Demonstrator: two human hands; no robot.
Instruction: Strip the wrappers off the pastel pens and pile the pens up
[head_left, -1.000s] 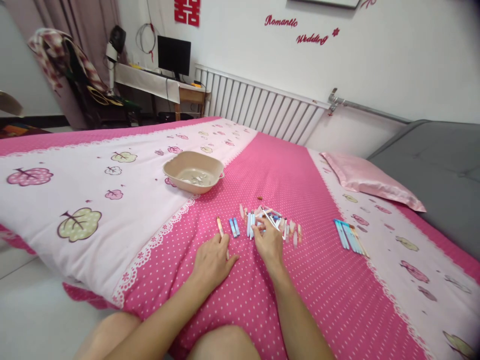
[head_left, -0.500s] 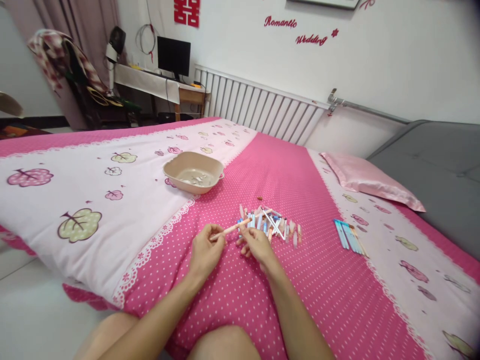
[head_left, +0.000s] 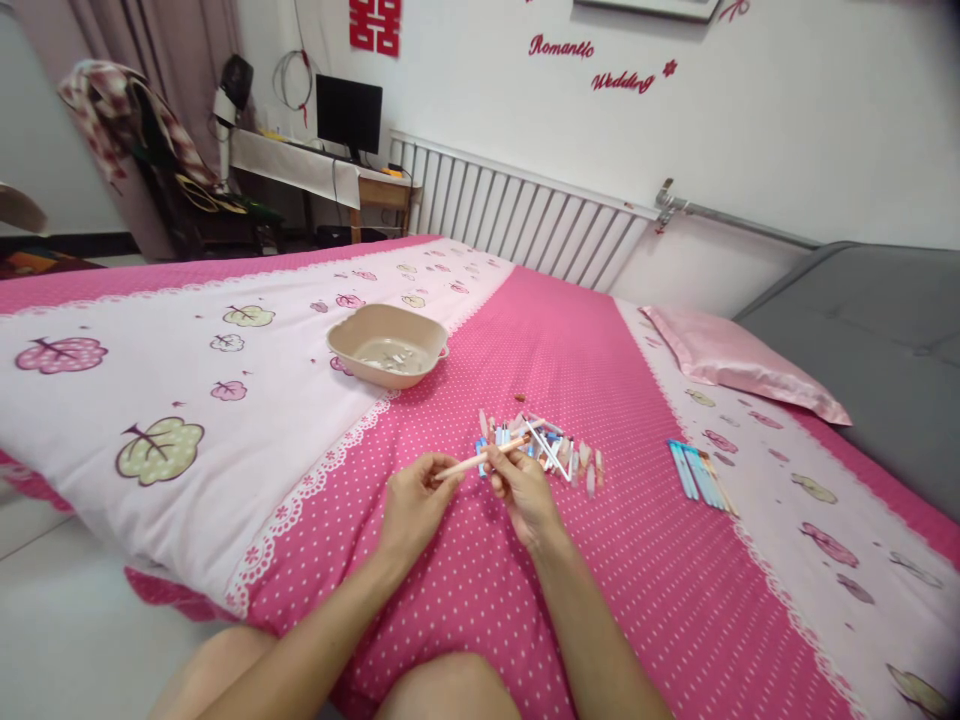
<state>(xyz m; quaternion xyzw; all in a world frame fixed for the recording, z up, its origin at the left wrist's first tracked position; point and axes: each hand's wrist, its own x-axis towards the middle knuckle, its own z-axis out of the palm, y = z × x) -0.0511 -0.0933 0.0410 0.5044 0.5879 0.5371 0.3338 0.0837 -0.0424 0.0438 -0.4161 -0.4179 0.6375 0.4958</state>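
Note:
Both of my hands hold one slim makeup brush (head_left: 466,465) with a pale pink handle and an orange-brown far end. My left hand (head_left: 415,507) pinches its near end between thumb and fingers. Farther along, my right hand (head_left: 523,490) grips it with thumb and fingertips near the orange part. Just beyond the hands lies a loose pile of slim sticks and short pinkish pieces (head_left: 553,446), mostly white, blue and pink. The brush's far end points over this pile. The pile is too small and jumbled to tell each piece apart.
A beige basin (head_left: 390,375) with small pale bits in it stands beyond my left hand. Off to the right lies a row of light blue sticks (head_left: 697,475), some with tan ends. A pink pillow (head_left: 742,360) rests farther back on the polka-dot bedspread (head_left: 555,350).
The brush has shifted slightly right and its far end now reaches farther over the pile. My right hand has turned, its fingers curled closer around the brush.

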